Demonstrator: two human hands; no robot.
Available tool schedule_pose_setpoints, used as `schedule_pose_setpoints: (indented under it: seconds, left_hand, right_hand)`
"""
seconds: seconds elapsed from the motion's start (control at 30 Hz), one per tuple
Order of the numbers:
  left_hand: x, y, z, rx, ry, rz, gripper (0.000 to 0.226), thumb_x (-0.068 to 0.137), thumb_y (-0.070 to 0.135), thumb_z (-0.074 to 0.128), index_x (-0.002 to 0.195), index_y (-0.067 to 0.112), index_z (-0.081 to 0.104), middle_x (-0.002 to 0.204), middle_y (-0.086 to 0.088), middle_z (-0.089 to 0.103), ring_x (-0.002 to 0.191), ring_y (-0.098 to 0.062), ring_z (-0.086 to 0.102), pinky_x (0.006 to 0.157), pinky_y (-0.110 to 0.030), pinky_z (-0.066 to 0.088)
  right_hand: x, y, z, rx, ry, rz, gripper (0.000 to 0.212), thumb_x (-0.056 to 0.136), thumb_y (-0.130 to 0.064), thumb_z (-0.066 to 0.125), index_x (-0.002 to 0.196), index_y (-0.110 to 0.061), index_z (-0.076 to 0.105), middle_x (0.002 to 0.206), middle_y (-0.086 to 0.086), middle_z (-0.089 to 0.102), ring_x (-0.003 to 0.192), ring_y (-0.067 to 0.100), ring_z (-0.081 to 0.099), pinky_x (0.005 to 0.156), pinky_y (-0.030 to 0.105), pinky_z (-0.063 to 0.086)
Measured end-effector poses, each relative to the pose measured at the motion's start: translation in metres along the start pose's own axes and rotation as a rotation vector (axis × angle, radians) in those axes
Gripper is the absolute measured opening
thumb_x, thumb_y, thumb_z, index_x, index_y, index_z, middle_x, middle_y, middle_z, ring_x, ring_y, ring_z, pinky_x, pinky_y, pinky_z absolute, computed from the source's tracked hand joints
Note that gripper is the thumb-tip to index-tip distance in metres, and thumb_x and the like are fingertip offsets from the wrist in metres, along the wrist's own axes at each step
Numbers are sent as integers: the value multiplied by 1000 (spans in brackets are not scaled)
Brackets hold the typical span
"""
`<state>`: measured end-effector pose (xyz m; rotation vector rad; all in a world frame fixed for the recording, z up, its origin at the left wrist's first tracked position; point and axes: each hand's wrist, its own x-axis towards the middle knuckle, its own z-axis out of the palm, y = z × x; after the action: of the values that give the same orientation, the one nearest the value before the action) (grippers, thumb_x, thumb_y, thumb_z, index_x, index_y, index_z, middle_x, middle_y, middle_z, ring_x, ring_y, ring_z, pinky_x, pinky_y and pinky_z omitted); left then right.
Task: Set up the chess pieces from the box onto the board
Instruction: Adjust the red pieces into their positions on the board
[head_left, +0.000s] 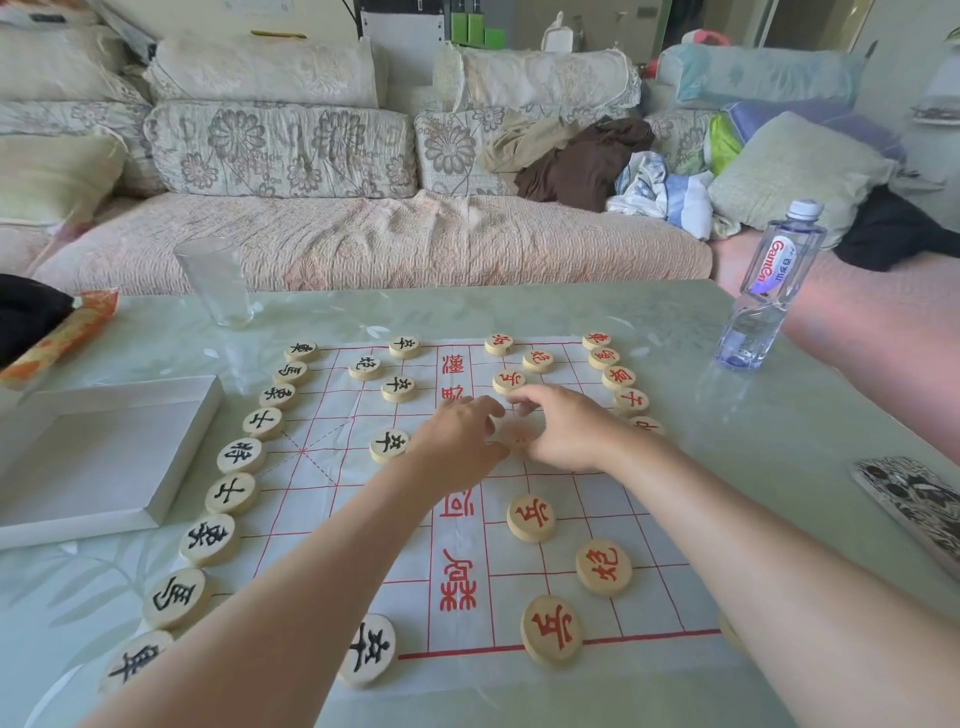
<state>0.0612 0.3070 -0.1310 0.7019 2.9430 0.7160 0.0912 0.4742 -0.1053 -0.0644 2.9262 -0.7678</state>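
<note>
- Where both hands met over the xiangqi board (597, 501) on the worktop (519, 312), a round wooden piece (519, 435) lay flat between the left hand (457, 434) and right hand (569, 431).
- Its red mark was blurred.
- Left fingers were loosely bent, holding nothing; I cannot tell the right hand's grip.

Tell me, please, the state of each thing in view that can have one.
box, open, nothing visible inside.
glass, upright, looks empty.
water bottle, upright, capped.
board, spread flat.
left hand, fingers relaxed, holding nothing visible.
right hand, fingers curled by a blurred piece; grip unclear.
</note>
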Motion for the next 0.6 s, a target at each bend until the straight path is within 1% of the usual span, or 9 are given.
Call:
schedule_pose_setpoints:
  seconds: [0.07,0.13,0.17,0.27,0.33,0.4,0.5,0.53,0.6]
  left_hand:
    - [0,1,-1,17,-30,26,49,88,45,62,133,29,51,113,6,58,112,-16,44,95,-35,43]
    - [0,2,-3,29,-32,37,46,89,46,60,131,30,54,113,4,57,111,-17,45,94,-35,44]
    - [0,1,-3,28,-25,36,42,89,44,61,128,30,57,112,4,57,110,-16,46,92,-33,44]
    - [0,-1,-3,18,7,18,37,87,41,64,122,28,59,110,4,58,107,-16,50,87,-31,45]
    - [1,0,-3,11,7,5,42,86,43,65,124,28,56,111,5,58,107,-15,49,88,-33,46]
    - [1,1,-3,21,-11,5,45,86,44,65,128,29,55,113,5,58,110,-16,47,91,-34,46]
    - [2,2,-2,36,-29,5,44,85,46,65,126,31,58,111,6,57,111,-15,46,91,-36,46]
    - [2,2,-2,35,-30,4,43,85,46,65,124,31,58,110,6,57,110,-15,46,91,-36,46]
    - [2,0,-2,35,-31,1,43,84,48,65,123,31,59,109,6,58,109,-15,46,90,-36,46]
  right_hand:
    - [1,1,1,-49,25,36,59,82,-40,69,137,-32,48,128,-9,52,113,13,53,89,27,43]
    - [2,2,0,-89,47,45,54,80,-49,71,128,-32,56,121,-10,56,107,13,56,86,29,46]
    - [2,3,-1,-75,47,34,50,79,-51,72,124,-32,60,118,-11,58,103,12,58,81,27,46]
    - [1,4,-2,-20,6,-14,46,82,-45,75,124,-30,64,118,-14,61,84,5,56,66,19,40]
    - [0,4,-3,-9,-4,-24,51,81,-41,75,129,-31,61,122,-13,60,75,2,53,59,15,37]
    - [1,6,-2,3,-9,-14,52,79,-40,77,128,-31,62,122,-13,62,75,2,53,56,15,36]
    - [-1,6,-2,10,-22,-2,40,80,-39,77,118,-30,67,113,-13,66,69,-2,52,55,16,37]
    - [-2,6,-2,8,-22,-3,41,80,-39,77,119,-30,66,114,-13,66,71,-3,53,56,16,37]
    - [-2,6,-1,9,-23,-1,47,80,-40,77,124,-31,64,117,-14,64,85,2,58,63,16,40]
